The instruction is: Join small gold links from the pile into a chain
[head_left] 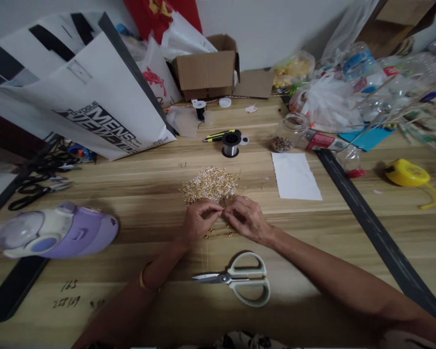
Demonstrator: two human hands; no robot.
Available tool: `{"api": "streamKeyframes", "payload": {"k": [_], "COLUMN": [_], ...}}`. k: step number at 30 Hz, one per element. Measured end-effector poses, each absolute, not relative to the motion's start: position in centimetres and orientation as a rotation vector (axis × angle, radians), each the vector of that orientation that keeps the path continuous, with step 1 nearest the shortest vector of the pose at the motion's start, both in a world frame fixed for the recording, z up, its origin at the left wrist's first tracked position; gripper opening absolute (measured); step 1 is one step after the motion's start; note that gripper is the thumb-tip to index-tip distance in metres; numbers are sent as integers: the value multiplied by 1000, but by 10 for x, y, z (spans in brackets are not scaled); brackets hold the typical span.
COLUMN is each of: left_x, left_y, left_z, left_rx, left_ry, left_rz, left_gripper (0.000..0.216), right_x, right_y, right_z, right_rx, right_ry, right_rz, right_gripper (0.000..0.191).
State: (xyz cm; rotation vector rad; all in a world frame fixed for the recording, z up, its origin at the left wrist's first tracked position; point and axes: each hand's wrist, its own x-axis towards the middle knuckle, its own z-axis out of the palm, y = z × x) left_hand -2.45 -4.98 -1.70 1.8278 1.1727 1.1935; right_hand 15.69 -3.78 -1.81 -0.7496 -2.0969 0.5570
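Observation:
My left hand (pixel 202 219) and my right hand (pixel 247 219) meet fingertip to fingertip at the near edge of a heap of small gold and clear beads (pixel 210 184). Both are closed in a pinch; whatever sits between the fingers is too small to make out. A thin thread hangs below my left hand. Gold chains (pixel 220 234) lie on the table just under the hands. Closer to me rest scissors (pixel 249 279) with pale handles, blades pointing left.
Behind the heap stand a wire spool (pixel 231 145) and a yellow-black cutter (pixel 218 136). White paper (pixel 296 176), a bead jar (pixel 289 133) and a yellow tape measure (pixel 407 173) are to the right. On the left are a purple water bottle (pixel 83 232), black-handled scissors (pixel 32 191) and a paper bag (pixel 105 106).

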Motion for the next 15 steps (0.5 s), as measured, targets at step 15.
{"api": "streamKeyframes", "payload": {"k": [15], "left_x": [-25], "left_y": [-48], "left_z": [-9], "left_rx": [1364], "left_ry": [1186], "left_rz": [1030], "left_gripper": [7], "right_x": [156], "right_y": [-36], "right_z": [-24], "right_rx": [-713], "right_ry": [-2035], "right_rz": [561], "right_gripper": [7]}}
